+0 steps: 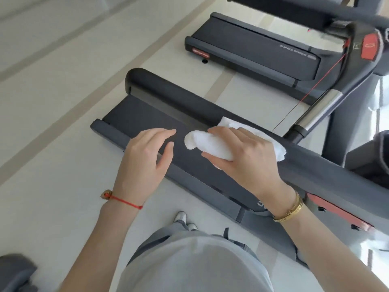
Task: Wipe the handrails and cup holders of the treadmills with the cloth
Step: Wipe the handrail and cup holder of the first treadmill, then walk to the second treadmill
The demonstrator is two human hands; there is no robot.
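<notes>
Right hand (242, 157) at frame centre grips the white cloth (210, 144), curled round it on the dark handrail (168, 95); left hand (145, 159) hovers beside it, fingers loosely spread, holding nothing.

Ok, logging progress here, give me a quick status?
Right hand grips white cloth on near handrail. Left hand open, holding nothing. Nothing blocking the rail.

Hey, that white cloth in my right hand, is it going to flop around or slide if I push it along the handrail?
The white cloth is probably soft and floppy: it bunches in the right hand and drapes over the handrail. It looks light. It should slide easily on that smooth rail.
</notes>
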